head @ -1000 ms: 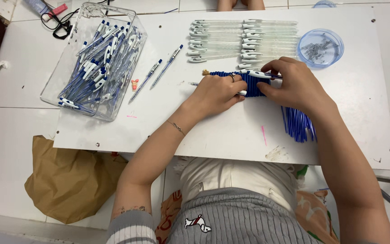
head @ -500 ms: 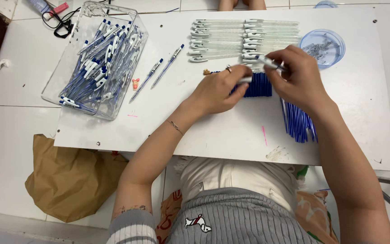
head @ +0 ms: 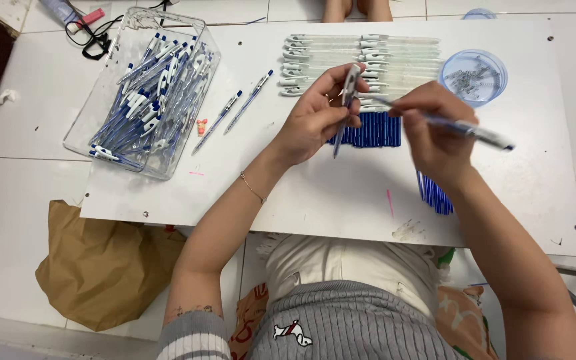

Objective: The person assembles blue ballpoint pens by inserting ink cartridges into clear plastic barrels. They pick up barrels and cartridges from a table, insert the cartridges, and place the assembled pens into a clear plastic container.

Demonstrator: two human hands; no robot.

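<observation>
Pen parts held above the blue refill row [head: 366,130]

Left hand [head: 315,117] pinches a clear barrel [head: 349,85]; right hand [head: 435,127] grips what looks like a refill [head: 465,127], angled toward it.

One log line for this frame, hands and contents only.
left hand: holds clear pen barrel | right hand: holds blue refill pen part | below: blue refill row on white table

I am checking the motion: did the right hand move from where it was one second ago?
Yes. The right hand has lifted off the row of blue refills and drawn back toward the table's near edge, holding a pen part.
</observation>
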